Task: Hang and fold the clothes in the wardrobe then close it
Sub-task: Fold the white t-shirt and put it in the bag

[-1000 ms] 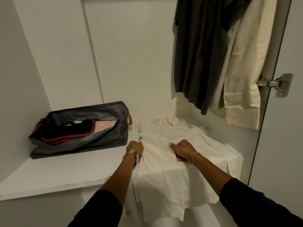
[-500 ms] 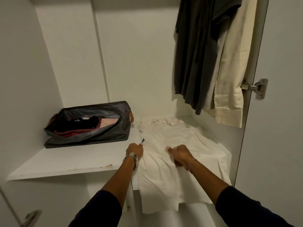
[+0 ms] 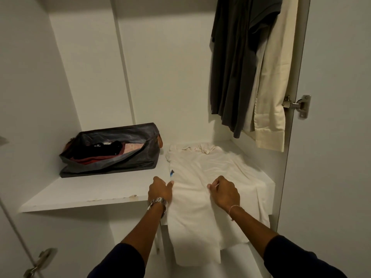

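Wardrobe [image 3: 152, 67]: white interior, open; we see its back and side panels filling most of the view. Door [image 3: 339, 137] at 3 o'clock, standing open, with a metal hinge [image 3: 299, 105].

Shelf [image 3: 90, 194]: white, chipped along its front edge, spanning 9 to 3 o'clock.

Hanging clothes, 1 o'clock: a dark grey garment [image 3: 234, 63] with a cream shirt [image 3: 275, 83] just beside it on the door side.

Cream garment [image 3: 202, 199]: we find it laid flat on the shelf at centre, collar end toward the back, near end draped over the shelf's front edge.

Dark bag [image 3: 112, 151], 10 o'clock: open on the shelf, just beside the cream garment, holding black and red folded items.

Left hand [image 3: 160, 190], wearing a metal watch [image 3: 157, 203]: fingers curled, pinching the cream garment's left edge.

Right hand [image 3: 223, 192], wearing a thin bracelet [image 3: 233, 208]: fingers curled, pinching a fold of the cream garment near its middle.
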